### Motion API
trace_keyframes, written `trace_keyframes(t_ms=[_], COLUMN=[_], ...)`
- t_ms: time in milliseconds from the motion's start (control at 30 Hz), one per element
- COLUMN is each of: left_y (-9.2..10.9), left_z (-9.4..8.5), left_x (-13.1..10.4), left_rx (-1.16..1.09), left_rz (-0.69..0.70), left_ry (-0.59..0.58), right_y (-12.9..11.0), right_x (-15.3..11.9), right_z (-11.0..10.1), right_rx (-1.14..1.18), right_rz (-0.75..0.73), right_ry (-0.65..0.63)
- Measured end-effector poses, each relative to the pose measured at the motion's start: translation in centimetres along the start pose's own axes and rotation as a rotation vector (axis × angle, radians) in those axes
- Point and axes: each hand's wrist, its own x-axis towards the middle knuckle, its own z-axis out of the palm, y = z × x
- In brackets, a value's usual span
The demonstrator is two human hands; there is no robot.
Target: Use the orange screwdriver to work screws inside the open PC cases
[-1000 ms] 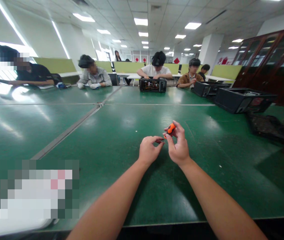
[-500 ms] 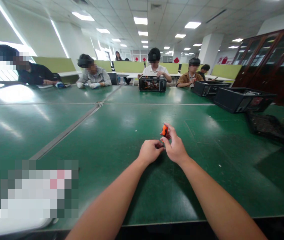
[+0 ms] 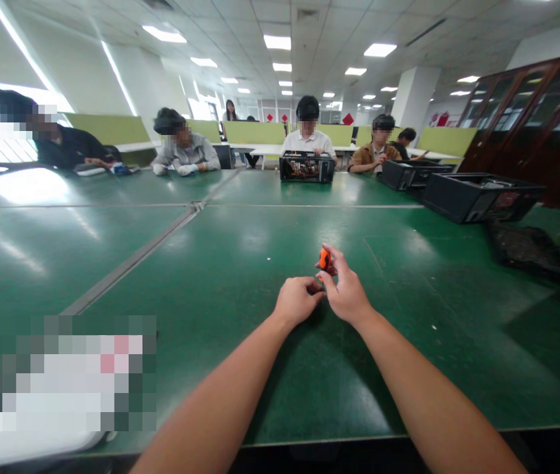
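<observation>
An orange and black screwdriver (image 3: pixel 325 258) stands roughly upright in my right hand (image 3: pixel 347 293), its handle between thumb and fingers. Close beside it on the left, my left hand (image 3: pixel 297 300) is closed, with thumb and fingertips pinched near the screwdriver's lower end. What those fingertips hold, if anything, is too small to make out. Both hands are low over the green table (image 3: pixel 210 263), with their shadows below them.
Across the table a person sits behind an open computer case (image 3: pixel 306 168). Two black cases (image 3: pixel 477 196) and a dark panel (image 3: pixel 531 250) lie at the right. A white, partly pixelated object (image 3: pixel 57 401) is at the near left. Other people sit at the far side.
The open computer case across the table has shifted slightly right, and the person behind it now sits more upright. My hands and the screwdriver have hardly moved.
</observation>
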Motion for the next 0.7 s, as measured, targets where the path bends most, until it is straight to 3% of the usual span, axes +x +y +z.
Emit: trace_keyframes(t_ms=[500, 700], left_y=[0.45, 0.47], left_z=[-0.2, -0.11], left_x=[-0.05, 0.0], left_rx=[0.005, 0.003], left_rz=[0.001, 0.003], left_ry=[0.048, 0.025], right_y=[-0.13, -0.1], right_x=[-0.04, -0.02], right_z=[-0.02, 0.02], right_rx=[0.048, 0.027], right_rz=[-0.046, -0.049], right_ry=[0.057, 0.013])
